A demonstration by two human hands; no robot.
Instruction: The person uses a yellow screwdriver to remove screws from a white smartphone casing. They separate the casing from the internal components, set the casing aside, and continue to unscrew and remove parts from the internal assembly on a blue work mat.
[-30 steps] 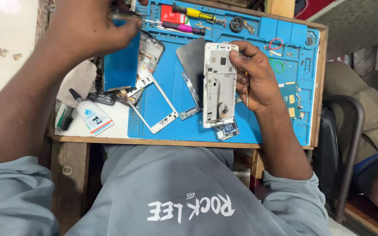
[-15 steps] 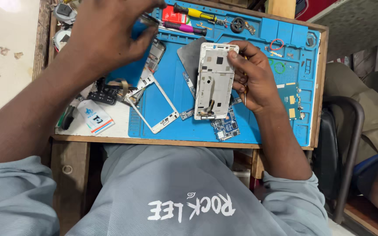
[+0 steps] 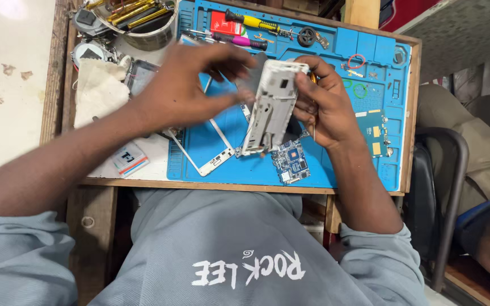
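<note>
Wooden bench carries one white cloth, then a blue mat with two screwdrivers and three rubber rings. Left hand, blurred, spreads open beside the white phone frame; right hand grips it above one circuit board.
</note>
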